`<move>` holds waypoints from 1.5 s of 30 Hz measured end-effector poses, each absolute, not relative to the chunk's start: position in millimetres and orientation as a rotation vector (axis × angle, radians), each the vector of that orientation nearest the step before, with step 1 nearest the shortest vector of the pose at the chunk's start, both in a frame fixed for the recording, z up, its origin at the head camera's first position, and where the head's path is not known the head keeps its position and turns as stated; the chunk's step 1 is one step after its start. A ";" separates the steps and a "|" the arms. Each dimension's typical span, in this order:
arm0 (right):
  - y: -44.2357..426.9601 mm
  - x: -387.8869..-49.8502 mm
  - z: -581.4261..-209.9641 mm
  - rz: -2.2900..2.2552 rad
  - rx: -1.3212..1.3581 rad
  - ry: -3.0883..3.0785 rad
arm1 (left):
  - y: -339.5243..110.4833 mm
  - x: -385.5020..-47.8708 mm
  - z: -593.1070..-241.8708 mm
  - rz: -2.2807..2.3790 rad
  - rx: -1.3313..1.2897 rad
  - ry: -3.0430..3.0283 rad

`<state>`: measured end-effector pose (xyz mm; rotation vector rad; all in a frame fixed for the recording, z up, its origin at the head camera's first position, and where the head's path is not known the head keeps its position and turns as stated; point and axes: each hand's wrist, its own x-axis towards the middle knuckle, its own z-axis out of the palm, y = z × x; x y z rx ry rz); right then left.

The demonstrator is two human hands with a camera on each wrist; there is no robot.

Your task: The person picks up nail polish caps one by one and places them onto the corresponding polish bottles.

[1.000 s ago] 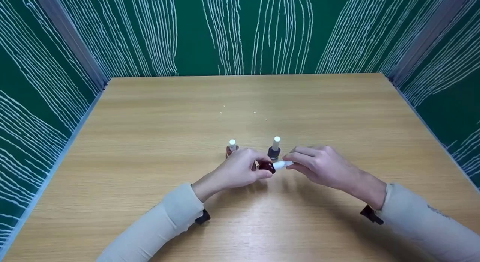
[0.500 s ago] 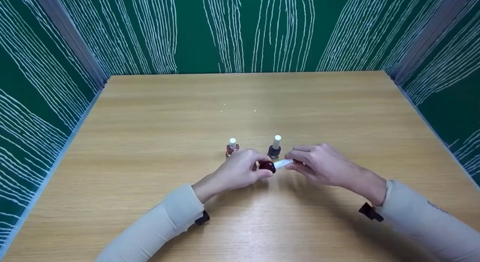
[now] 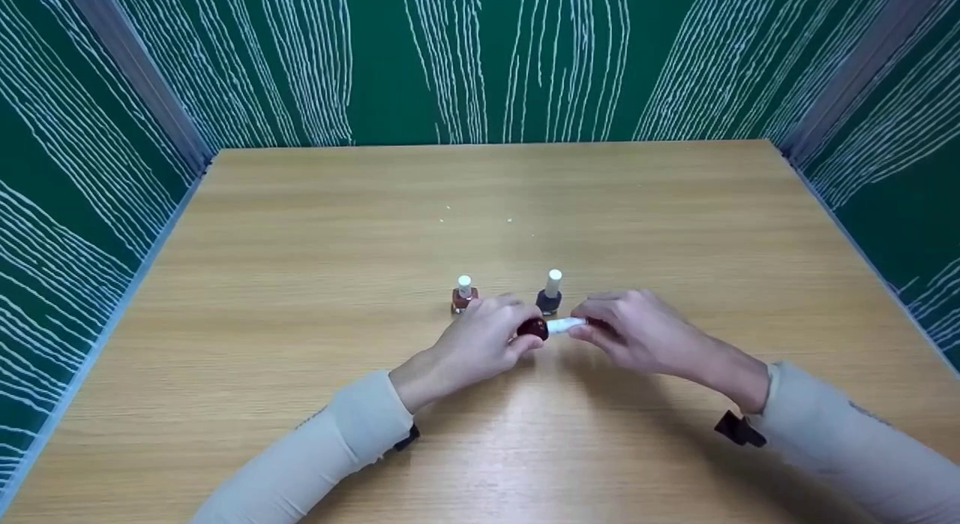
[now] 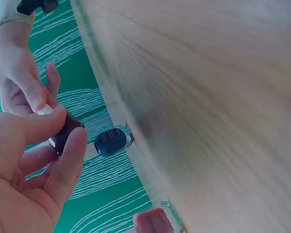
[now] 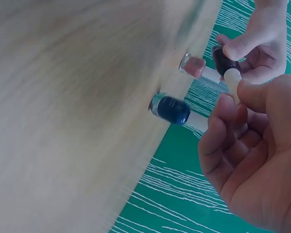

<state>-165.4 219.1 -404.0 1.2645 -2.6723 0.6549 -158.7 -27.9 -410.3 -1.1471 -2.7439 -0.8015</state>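
In the head view my left hand (image 3: pixel 487 336) grips a dark red nail polish bottle (image 3: pixel 533 328) above the table, lying nearly level. The thumb and fingers of my right hand (image 3: pixel 637 332) pinch its white cap (image 3: pixel 564 325), which points right and meets the bottle's neck. In the right wrist view the cap (image 5: pixel 232 80) runs between thumb and fingers. Just behind the hands stand two upright polish bottles with white caps: a dark blue one (image 3: pixel 549 302) and a brownish-pink one (image 3: pixel 463 299). The left hand partly covers the held bottle.
The wooden table (image 3: pixel 337 231) carries several tiny white specks (image 3: pixel 509 221) beyond the bottles. Green walls (image 3: pixel 390 66) with white streaks enclose its back and sides. Dark wrist devices (image 3: pixel 740 429) show under the sleeves.
The held bottle and cap have tilted slightly, to nearly level. My right fingers have shifted a little on the cap. Both standing bottles have kept their places.
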 end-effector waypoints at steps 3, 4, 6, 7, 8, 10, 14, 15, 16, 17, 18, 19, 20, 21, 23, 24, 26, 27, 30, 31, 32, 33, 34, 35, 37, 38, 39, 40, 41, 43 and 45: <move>218.6 -164.5 -403.8 0.774 1.209 -2.766 | -27.5 -157.4 -409.7 -0.751 -1.153 -2.729; 218.8 -164.2 -403.5 0.827 1.184 -2.809 | -27.7 -157.3 -409.9 -0.745 -1.155 -2.727; 219.4 -163.9 -402.7 0.926 1.132 -2.880 | -28.4 -157.8 -410.8 -0.754 -1.156 -2.727; 219.8 -164.0 -402.6 0.971 1.115 -2.891 | -29.0 -158.3 -411.0 -0.774 -1.155 -2.730; 220.2 -164.3 -402.7 0.985 1.123 -2.868 | -29.8 -159.3 -411.2 -0.800 -1.149 -2.736; 221.3 -166.0 -403.0 0.963 1.202 -2.742 | -31.4 -162.4 -411.5 -0.896 -1.142 -2.758; 222.3 -171.2 -403.8 0.774 1.416 -2.330 | -34.4 -167.8 -408.0 -1.150 -1.132 -2.819; 222.4 -172.4 -403.7 0.732 1.452 -2.252 | -34.9 -168.4 -406.6 -1.200 -1.133 -2.834; 222.4 -173.2 -403.7 0.699 1.480 -2.194 | -35.2 -168.3 -404.8 -1.227 -1.138 -2.844; 222.5 -173.5 -403.7 0.672 1.499 -2.162 | -35.3 -168.3 -403.4 -1.243 -1.144 -2.852; 222.6 -173.5 -403.6 0.648 1.508 -2.150 | -35.2 -168.1 -402.3 -1.251 -1.151 -2.858; 223.0 -173.3 -403.7 0.632 1.510 -2.155 | -34.8 -167.7 -401.4 -1.252 -1.160 -2.857; 223.2 -172.9 -403.8 0.621 1.511 -2.160 | -34.2 -167.1 -400.7 -1.237 -1.166 -2.856; 223.5 -172.4 -403.9 0.610 1.506 -2.169 | -33.5 -166.4 -400.3 -1.215 -1.171 -2.850; 223.8 -171.4 -404.0 0.607 1.485 -2.198 | -32.0 -165.1 -400.2 -1.178 -1.178 -2.834; 223.6 -171.1 -404.1 0.610 1.473 -2.206 | -31.5 -164.2 -400.3 -1.161 -1.180 -2.827; 223.0 -170.7 -403.8 0.623 1.454 -2.227 | -30.9 -162.6 -400.4 -1.120 -1.172 -2.820; 222.6 -170.5 -403.7 0.628 1.445 -2.239 | -30.7 -161.8 -400.4 -1.097 -1.169 -2.815; 221.6 -170.0 -402.6 0.650 1.424 -2.292 | -29.7 -159.6 -400.5 -1.038 -1.154 -2.807; 221.4 -169.8 -402.1 0.658 1.417 -2.316 | -29.3 -158.9 -400.7 -1.020 -1.148 -2.805; 221.4 -169.6 -401.6 0.662 1.409 -2.338 | -28.8 -158.0 -400.7 -0.997 -1.147 -2.799; 221.4 -169.4 -401.1 0.668 1.401 -2.360 | -28.1 -157.4 -400.9 -0.971 -1.150 -2.792; 221.6 -169.1 -400.5 0.674 1.393 -2.382 | -27.3 -156.8 -401.2 -0.946 -1.152 -2.783; 221.8 -168.8 -400.0 0.682 1.384 -2.403 | -26.6 -156.2 -401.4 -0.922 -1.154 -2.775; 222.0 -168.4 -398.9 0.694 1.363 -2.449 | -25.4 -155.3 -402.1 -0.876 -1.157 -2.758; 221.9 -168.1 -398.3 0.699 1.351 -2.473 | -25.1 -154.7 -402.0 -0.851 -1.159 -2.750; 221.8 -167.9 -397.8 0.707 1.340 -2.500 | -25.1 -154.3 -402.1 -0.823 -1.158 -2.743; 221.5 -167.7 -397.2 0.715 1.328 -2.525 | -25.2 -154.0 -402.2 -0.799 -1.157 -2.735; 221.1 -167.6 -396.8 0.723 1.319 -2.551 | -25.2 -153.9 -402.2 -0.780 -1.157 -2.727; 220.4 -167.5 -396.0 0.736 1.303 -2.605 | -25.9 -153.7 -401.7 -0.753 -1.160 -2.716; 219.7 -167.3 -395.5 0.750 1.283 -2.659 | -26.5 -154.5 -401.9 -0.741 -1.160 -2.708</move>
